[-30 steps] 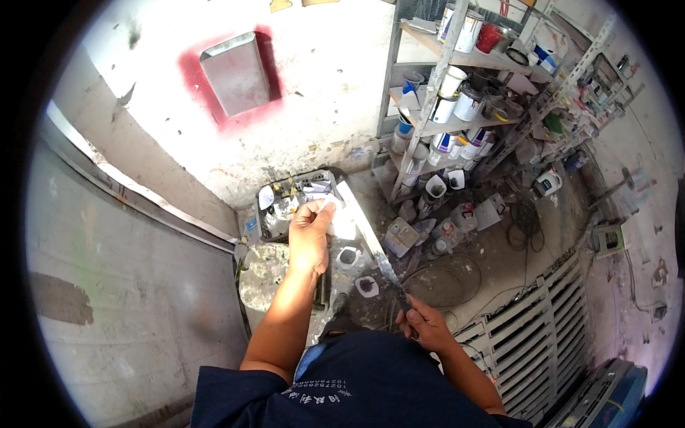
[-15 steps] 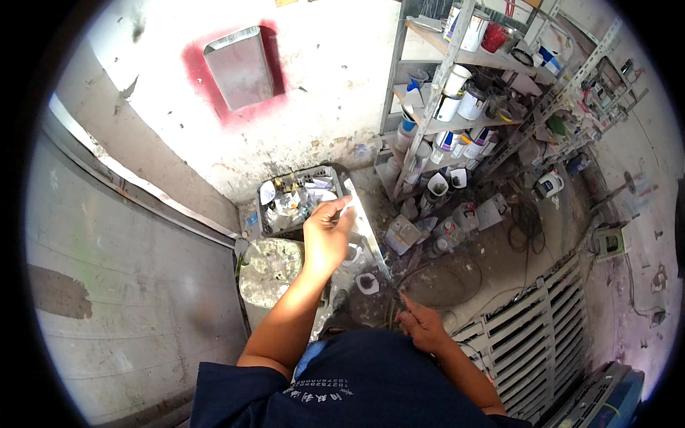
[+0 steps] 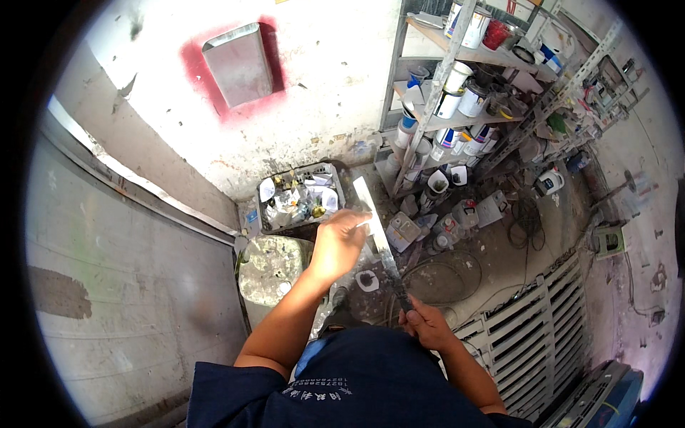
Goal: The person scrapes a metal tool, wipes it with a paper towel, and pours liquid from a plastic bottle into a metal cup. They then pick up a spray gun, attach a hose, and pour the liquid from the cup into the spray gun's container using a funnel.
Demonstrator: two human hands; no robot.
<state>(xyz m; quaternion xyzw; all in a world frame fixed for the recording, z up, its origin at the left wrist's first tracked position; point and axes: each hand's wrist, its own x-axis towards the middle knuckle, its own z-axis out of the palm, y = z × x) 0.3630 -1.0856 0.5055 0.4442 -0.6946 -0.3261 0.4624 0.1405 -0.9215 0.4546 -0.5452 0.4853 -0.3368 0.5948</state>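
A long, flat, pale strip, darker and stained at its lower end, slants across in front of me. My right hand is closed around that dark end near my body. My left hand is beside the strip's middle, its fingers pinched on a small white piece that looks like paper or cloth. This piece lies against the strip's left edge. The strip's upper end sticks out beyond my left hand, over the floor.
A grey crate of crumpled waste stands by the wall, behind a stained, pale-topped stool or block. Shelving with paint tins rises at the right. Hoses, bottles, a slatted grate and a white cup are on the floor.
The strip has turned its broad face more towards me, and its upper end has shifted right. My left hand has moved slightly right and closer to my body along it.
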